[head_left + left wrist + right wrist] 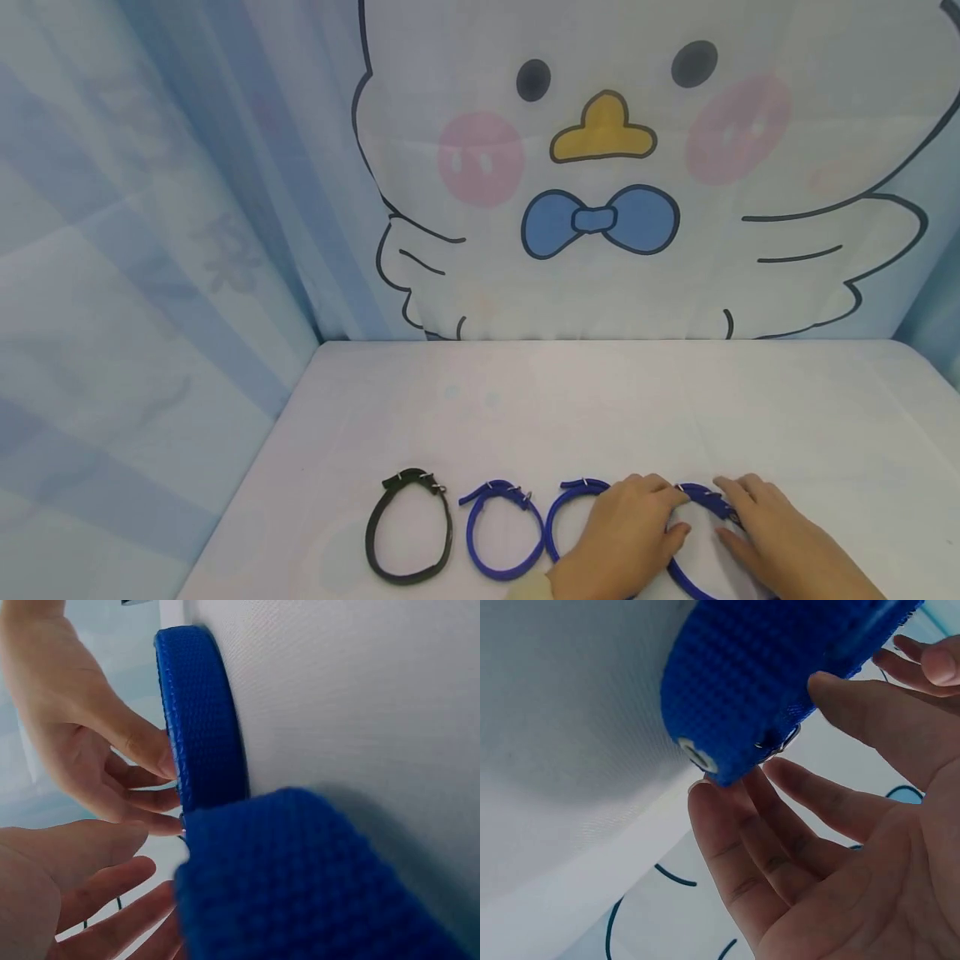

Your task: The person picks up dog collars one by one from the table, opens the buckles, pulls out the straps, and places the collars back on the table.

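Note:
A large blue buckled collar (707,497) lies on the white table between both hands. My right hand (787,537) grips its right side near the buckle; the right wrist view shows the thumb and fingertips on opposite sides of the blue webbing (735,682), near a metal eyelet (698,756). My left hand (622,533) rests at the collar's left side, thumb and fingers fairly straight and spread apart. Under that arm, a medium blue collar (552,521) is partly hidden. Further left lie a smaller blue collar (504,575) and a blackish-green collar (371,533).
The white table (600,408) extends behind the collars to a curtain (480,275) printed with a cartoon bird. Another pale blue curtain (135,333) hangs along the left edge. The collars form a row near the front.

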The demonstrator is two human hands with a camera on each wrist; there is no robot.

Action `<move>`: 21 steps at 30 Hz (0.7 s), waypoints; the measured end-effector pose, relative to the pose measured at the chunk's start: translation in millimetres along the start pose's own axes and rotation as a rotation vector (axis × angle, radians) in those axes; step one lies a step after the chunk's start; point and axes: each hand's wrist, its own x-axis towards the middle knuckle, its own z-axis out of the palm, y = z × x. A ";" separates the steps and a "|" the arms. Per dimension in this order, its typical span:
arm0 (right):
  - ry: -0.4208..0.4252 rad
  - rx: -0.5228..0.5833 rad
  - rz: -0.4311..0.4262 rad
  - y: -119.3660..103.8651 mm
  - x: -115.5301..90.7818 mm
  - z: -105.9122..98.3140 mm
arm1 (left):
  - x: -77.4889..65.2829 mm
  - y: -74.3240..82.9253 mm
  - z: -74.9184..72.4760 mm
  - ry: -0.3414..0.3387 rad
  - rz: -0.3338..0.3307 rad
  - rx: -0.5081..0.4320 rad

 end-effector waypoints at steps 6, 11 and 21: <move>-0.077 0.033 0.041 3.3 4.3 1.9 | 3.5 1.9 7.0 -0.059 -0.029 -0.011; -0.071 0.029 0.027 3.1 3.8 2.1 | 4.6 1.4 9.5 -0.065 -0.026 -0.015; -0.017 0.000 -0.012 -0.7 1.3 1.1 | 6.2 -0.9 10.3 -0.035 0.019 -0.028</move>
